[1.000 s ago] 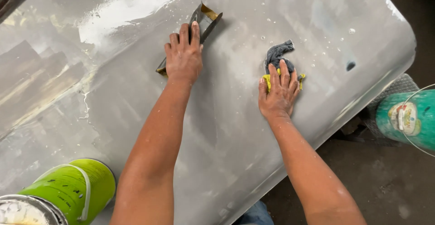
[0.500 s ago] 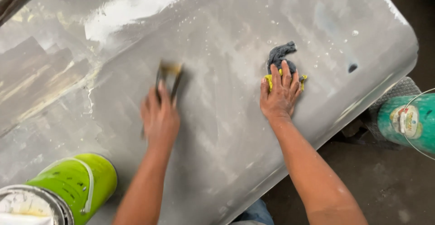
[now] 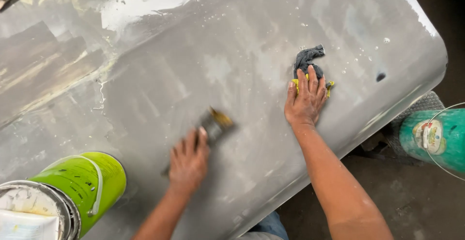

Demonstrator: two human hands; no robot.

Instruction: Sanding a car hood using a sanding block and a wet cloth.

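Note:
A large wet grey metal panel [image 3: 203, 66] fills the view. My left hand [image 3: 188, 161] presses a dark sanding block with a yellow edge [image 3: 215, 122] flat on the panel's near part; both are blurred by motion. My right hand [image 3: 305, 99] rests flat on the panel to the right, its fingers over a yellow sponge [image 3: 328, 88] and a crumpled dark grey rag [image 3: 307, 60] that sticks out beyond the fingertips.
A bright green bucket with a wire handle [image 3: 80, 187] stands at the lower left against the panel. A teal bucket [image 3: 433, 136] sits on the dark floor at the right, beside a grey mat [image 3: 421, 105]. The panel's rounded edge runs along the right.
My left hand has dragged the sanding block down the panel toward me, from the far middle to the near part. My right hand has stayed on the rag and sponge.

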